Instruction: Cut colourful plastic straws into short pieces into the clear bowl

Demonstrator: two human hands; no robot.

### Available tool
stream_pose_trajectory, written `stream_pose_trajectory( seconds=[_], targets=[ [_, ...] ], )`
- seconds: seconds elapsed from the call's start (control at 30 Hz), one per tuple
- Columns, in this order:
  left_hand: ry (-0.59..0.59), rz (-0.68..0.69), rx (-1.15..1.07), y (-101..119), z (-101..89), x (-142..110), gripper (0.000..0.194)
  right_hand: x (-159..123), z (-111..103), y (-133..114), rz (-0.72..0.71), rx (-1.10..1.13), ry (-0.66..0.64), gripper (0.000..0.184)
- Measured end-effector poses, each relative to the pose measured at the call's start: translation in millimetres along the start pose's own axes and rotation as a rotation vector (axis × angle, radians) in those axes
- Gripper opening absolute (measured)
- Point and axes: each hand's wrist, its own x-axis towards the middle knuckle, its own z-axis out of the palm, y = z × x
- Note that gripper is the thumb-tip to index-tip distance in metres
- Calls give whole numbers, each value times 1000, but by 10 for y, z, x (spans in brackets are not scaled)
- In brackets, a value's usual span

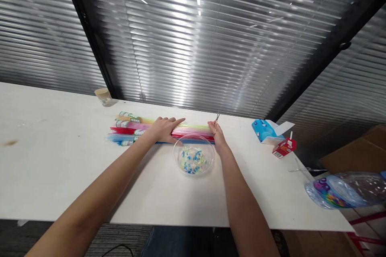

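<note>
Our coloured straws [194, 129] lie in bundles on the white table [60, 160], behind 1 clear bowl [213, 150] w/ cut bits. Long axis runs L–R, approx. parallel to the table's back edge; labelled ends point L. Our L hand [165, 129], fingers spread, presses flat on top, hiding the mid-section. Our R hand [218, 134] grips 1 pair of scissors [216, 123] at the R ends, tips up; fingers partly cover those ends. Bottle [346, 190] cut off at R edge.
</note>
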Motion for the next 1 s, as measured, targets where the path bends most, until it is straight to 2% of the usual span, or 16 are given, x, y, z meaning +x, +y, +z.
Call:
stream_pose_trajectory(
  seconds=[0.2,0.27,0.43,0.6,0.73,0.8,0.9,1.0],
  targets=[
    [99,-21,43,63,-4,-20,71,44,-38,21,8,5,40,39],
    [113,-27,22,71,5,-17,63,58,-51,33,7,13,58,38],
    [105,-45,-68,64,23,-3,59,68,-53,38,-29,19,75,32],
    [257,-85,-146,-40,-109,-100,55,56,-49,33,-59,3,74,32],
    [411,-182,-434,-357,-256,-330,57,49,-46,41,-67,-8,77,34],
    [531,-324,-493,-613,-250,-496,56,50,-47,47,-70,-15,82,34],
    [660,-645,-575,-1039,-109,-768,52,55,-47,56,-74,-21,89,36],
    [634,-820,-628,-1366,114,-970,60,58,-42,62,-82,-18,89,39]
  ],
)
